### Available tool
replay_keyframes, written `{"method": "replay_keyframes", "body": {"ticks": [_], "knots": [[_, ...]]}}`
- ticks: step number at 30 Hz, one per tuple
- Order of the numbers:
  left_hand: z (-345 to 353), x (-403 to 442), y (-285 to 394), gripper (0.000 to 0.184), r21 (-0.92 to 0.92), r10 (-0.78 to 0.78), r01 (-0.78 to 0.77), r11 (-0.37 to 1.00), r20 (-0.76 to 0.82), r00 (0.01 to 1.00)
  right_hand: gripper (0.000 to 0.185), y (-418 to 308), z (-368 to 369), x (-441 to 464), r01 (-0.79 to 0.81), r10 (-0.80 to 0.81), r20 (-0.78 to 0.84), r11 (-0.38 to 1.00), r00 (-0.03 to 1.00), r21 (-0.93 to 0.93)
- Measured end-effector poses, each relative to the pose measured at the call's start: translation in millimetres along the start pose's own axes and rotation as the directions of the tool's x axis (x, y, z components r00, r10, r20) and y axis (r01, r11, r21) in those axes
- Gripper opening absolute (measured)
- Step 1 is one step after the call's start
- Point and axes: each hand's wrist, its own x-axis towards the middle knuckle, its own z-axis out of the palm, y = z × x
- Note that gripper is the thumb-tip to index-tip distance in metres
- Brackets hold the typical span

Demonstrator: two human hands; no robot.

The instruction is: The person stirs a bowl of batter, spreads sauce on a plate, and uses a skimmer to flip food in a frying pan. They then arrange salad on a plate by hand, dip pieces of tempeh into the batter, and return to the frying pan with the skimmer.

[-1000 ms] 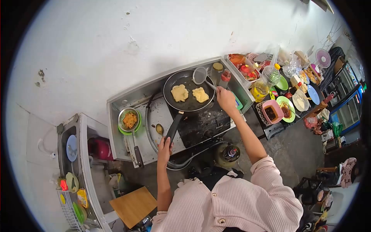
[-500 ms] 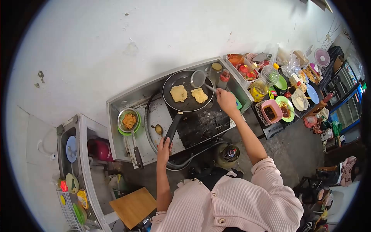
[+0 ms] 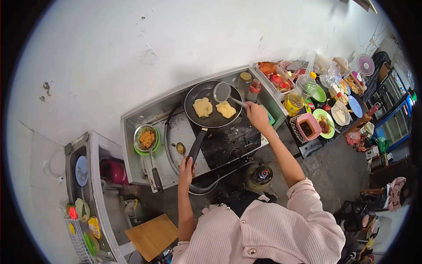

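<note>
A black frying pan (image 3: 206, 90) sits on the stove (image 3: 228, 143), its handle pointing toward me. My left hand (image 3: 186, 171) is closed round the end of that handle. Two pale yellow fritters lie apart in the pan, a left fritter (image 3: 203, 107) and a right fritter (image 3: 226, 109). My right hand (image 3: 257, 115) grips the handle of a grey ladle (image 3: 222, 91), whose round head is over the pan's far right part, just above the right fritter. Whether the ladle touches the pan, I cannot tell.
Left of the stove, a strainer (image 3: 147, 137) with orange food rests on a green bowl, near a spoon (image 3: 180, 148). A jar (image 3: 245, 81) and a red-capped bottle (image 3: 253, 91) stand behind the pan. An oil bottle (image 3: 295, 102) and a pink bowl (image 3: 308, 127) are at right.
The ladle head has shifted slightly left over the pan, with my right hand barely moving. My left hand stays on the pan handle.
</note>
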Motion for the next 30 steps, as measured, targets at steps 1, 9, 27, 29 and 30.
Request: {"method": "replay_keyframes", "body": {"ticks": [1, 9, 27, 29, 30], "knots": [[-0.9, 1.2, -1.5, 0.035, -0.003, -0.004, 0.004, 1.0, 0.003, 1.0, 0.023, 0.9, -0.2, 0.5, 0.008, -0.009, 0.029, 1.0, 1.0, 0.02], [-0.3, 1.3, -2.5, 0.036, 0.003, -0.026, 0.026, 1.0, -0.019, 0.999, 0.023, 3.7, 7.4, 1.8, 0.006, -0.005, -0.02, 0.999, 1.0, 0.041], [-0.6, 1.0, -3.4, 0.034, -0.001, -0.019, 0.019, 1.0, -0.017, 1.0, 0.024, -13.1, 8.3, 19.0, 0.005, -0.002, 0.042, 0.997, 0.999, -0.073], [-1.3, 2.2, -5.6, 0.033, 0.001, -0.003, 0.003, 1.0, -0.013, 1.0, 0.024, -11.6, 10.4, 21.5, -0.013, 0.014, 0.025, 0.999, 1.0, -0.032], [-1.0, 2.1, -5.0, 0.033, 0.0, 0.005, -0.005, 1.0, -0.013, 1.0, 0.024, -12.9, 10.1, 23.0, -0.019, 0.019, 0.018, 1.0, 1.0, -0.011]]}}
